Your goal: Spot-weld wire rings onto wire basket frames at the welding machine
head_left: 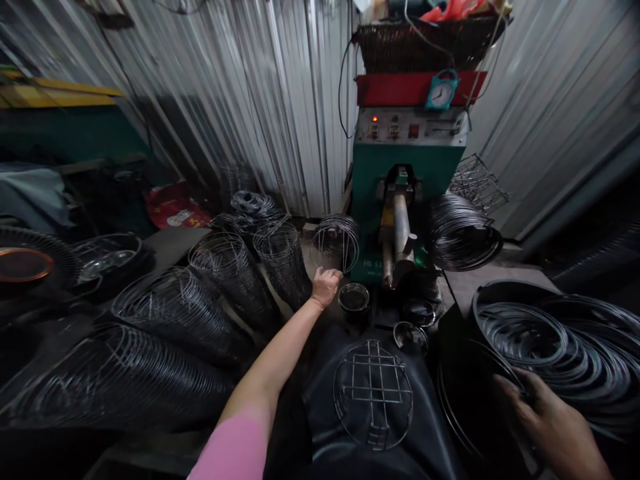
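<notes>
My left hand (326, 288) reaches forward, its fingers closed at the lower edge of a round wire rack (345, 233) that leans with several hoops beside the green machine. Across my lap, on a dark apron (435, 413), lies another round wire rack (377, 387) with a crossed grid. My right hand (550, 417) is low on the right, its fingers curled in front of a black tub (480, 297) of loose wire rings (575, 353). Dim light and blur hide what lies between those fingers. Thin ring arcs (453, 423) show against a dark surface left of it.
A green welding machine (365, 173) stands ahead, with a metal arm (401, 223) sticking out and a blue clock (442, 91) on it. Wire rings (460, 233) hang at its right. Several long stacks of wire hoops (165, 367) lie at left. Small bowls (354, 298) stand below the machine.
</notes>
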{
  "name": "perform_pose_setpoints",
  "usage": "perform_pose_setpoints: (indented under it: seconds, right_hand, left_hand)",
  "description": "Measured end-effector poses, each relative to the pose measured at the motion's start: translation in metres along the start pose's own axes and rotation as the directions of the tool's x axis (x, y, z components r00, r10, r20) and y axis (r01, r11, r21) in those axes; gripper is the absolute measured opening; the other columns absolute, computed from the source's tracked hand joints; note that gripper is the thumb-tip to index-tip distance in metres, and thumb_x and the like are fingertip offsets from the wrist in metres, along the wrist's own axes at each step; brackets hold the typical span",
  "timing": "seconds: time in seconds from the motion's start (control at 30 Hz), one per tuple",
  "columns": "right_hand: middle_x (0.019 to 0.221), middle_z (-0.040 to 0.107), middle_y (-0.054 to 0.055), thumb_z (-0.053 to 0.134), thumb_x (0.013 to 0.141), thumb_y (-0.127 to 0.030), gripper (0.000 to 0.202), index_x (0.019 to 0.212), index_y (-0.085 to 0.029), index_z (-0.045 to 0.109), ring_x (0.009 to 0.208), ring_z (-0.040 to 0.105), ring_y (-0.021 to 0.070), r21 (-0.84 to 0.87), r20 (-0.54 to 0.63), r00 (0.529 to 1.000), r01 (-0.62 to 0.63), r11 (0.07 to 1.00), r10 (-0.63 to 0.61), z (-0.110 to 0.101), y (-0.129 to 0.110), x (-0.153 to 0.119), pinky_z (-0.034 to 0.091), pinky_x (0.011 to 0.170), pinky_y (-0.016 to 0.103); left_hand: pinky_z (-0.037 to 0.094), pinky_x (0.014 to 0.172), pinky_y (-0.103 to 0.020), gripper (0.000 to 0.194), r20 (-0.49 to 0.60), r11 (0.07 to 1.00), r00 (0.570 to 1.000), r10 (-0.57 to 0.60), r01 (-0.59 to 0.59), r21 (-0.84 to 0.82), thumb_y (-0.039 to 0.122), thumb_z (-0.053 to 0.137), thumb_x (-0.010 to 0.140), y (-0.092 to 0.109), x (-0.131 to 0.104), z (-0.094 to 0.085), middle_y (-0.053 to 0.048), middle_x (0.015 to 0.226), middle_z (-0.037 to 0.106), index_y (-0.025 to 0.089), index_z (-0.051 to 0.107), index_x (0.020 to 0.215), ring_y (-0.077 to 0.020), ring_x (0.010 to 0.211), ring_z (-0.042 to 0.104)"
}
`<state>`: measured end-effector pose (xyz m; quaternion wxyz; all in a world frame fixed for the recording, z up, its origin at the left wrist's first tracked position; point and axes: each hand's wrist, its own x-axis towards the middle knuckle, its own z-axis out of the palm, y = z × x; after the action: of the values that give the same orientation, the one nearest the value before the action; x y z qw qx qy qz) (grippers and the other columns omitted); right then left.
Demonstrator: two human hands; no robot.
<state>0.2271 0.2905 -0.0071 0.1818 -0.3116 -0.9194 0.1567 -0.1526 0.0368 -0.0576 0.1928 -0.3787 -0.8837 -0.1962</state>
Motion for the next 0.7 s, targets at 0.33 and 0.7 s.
perform_pose_setpoints:
  seconds: [0.33,0.7]
  right_hand:
    - [0.083,0.070,0.014,0.039,0.074,-0.050,0.040,0.090,-0.020,0.061,0.067,0.067,0.0322,0.051,0.024,1.000,0.015,0.999,-0.016,0.004,0.003,-0.009,0.051,0.053,0.037]
    - [0.103,0.068,0.008,0.046,0.087,-0.035,0.038,0.120,-0.020,0.055,0.077,0.068,0.0217,-0.079,-0.216,0.811,0.540,0.838,-0.543,-0.030,-0.068,0.002,0.053,0.063,0.026]
  left_hand:
    - [0.045,0.076,-0.028,0.017,-0.086,0.998,0.996,0.039,-0.043,-0.040,0.016,0.044,0.087,0.014,0.008,-0.029,-0.011,0.090,0.065,0.013,0.060,0.093,-0.0191,0.083,0.061]
    - [0.043,0.062,-0.025,0.032,0.325,0.667,0.765,-0.556,0.644,-0.375,0.015,0.046,0.087,-0.025,0.001,-0.134,-0.007,0.091,0.064,0.010,0.051,0.118,-0.0114,0.064,0.055]
